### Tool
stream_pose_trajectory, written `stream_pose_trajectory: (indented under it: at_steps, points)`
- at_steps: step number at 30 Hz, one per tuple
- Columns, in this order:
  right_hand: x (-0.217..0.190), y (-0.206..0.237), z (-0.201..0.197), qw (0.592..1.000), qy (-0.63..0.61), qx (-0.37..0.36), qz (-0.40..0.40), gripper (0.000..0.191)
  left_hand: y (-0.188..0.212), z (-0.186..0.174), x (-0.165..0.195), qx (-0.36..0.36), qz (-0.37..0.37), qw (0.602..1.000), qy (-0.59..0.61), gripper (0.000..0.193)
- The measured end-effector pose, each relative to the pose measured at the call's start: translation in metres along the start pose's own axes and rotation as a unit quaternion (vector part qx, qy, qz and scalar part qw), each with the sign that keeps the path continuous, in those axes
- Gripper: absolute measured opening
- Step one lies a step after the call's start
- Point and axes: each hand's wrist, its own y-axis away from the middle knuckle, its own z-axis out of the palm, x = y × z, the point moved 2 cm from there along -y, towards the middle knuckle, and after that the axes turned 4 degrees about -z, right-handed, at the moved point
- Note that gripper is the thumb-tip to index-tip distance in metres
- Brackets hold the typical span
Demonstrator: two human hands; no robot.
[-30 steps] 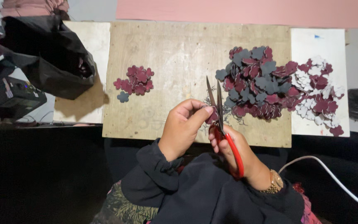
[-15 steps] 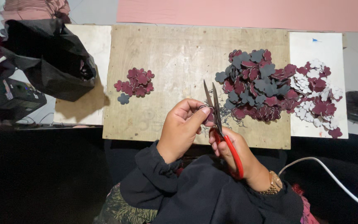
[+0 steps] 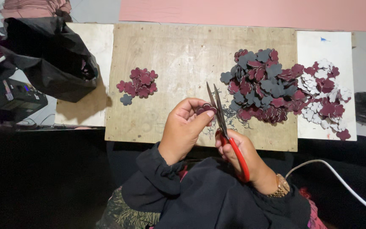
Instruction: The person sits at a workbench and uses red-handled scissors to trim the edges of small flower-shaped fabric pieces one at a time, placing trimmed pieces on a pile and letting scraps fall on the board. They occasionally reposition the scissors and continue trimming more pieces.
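A: Seen from above, a plywood board [image 3: 170,55] lies across the counter, a pink sheet [image 3: 255,12] along its far edge and a black bag [image 3: 47,59] slumped at the left.

B: And the heap on the right?

A: A big pile [image 3: 263,85] of maroon and grey flower cut-outs, spilling onto a white board [image 3: 325,46] where paler ones mix in. A much smaller cluster [image 3: 137,83] of maroon flowers sits well apart on the left of the plywood.

B: The hands?

A: The left hand [image 3: 183,127] pinches one maroon flower [image 3: 206,109] between thumb and fingertips, just above the near edge of the board. The right hand [image 3: 244,154] has its grip closed through the red handles of the scissors [image 3: 217,108]; the blades point away and stand only slightly parted, right against the flower.

B: So which step is this?

A: By the look of it, trimming the edge of a single piece, with thin offcuts [image 3: 234,121] scattered beneath.

B: What does the next move call for?

A: Likely a small turn of the flower between the fingers so the blades meet a fresh bit of edge, keeping the fingertips out of the cut.
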Motion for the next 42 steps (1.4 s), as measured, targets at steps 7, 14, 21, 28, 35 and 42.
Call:
stream_pose_trajectory:
  at_steps: [7,14,21,28,35,42]
  points:
    - [-0.002,0.001,-0.001,1.0,0.008,-0.001,0.004,0.064,0.001,0.0,0.003,0.004,-0.011,1.0,0.017,0.016]
    - [0.003,0.0,-0.002,1.0,-0.006,-0.006,0.0,0.058,0.003,0.0,0.008,0.044,-0.037,0.998,-0.041,0.015]
    - [0.004,0.001,-0.004,1.0,0.022,-0.006,-0.013,0.065,0.004,0.002,0.007,0.021,-0.032,0.999,-0.016,0.02]
    - [-0.008,-0.002,0.002,0.991,0.082,-0.076,-0.069,0.084,0.006,0.001,0.007,0.027,-0.026,0.998,-0.055,0.029]
    - [-0.012,-0.001,0.002,0.99,0.102,-0.068,-0.067,0.085,0.004,0.0,0.005,0.022,-0.023,0.999,-0.026,0.034]
    - [-0.006,0.0,-0.001,0.994,0.102,-0.047,-0.017,0.083,0.001,-0.004,0.003,0.02,-0.033,0.999,-0.031,0.026]
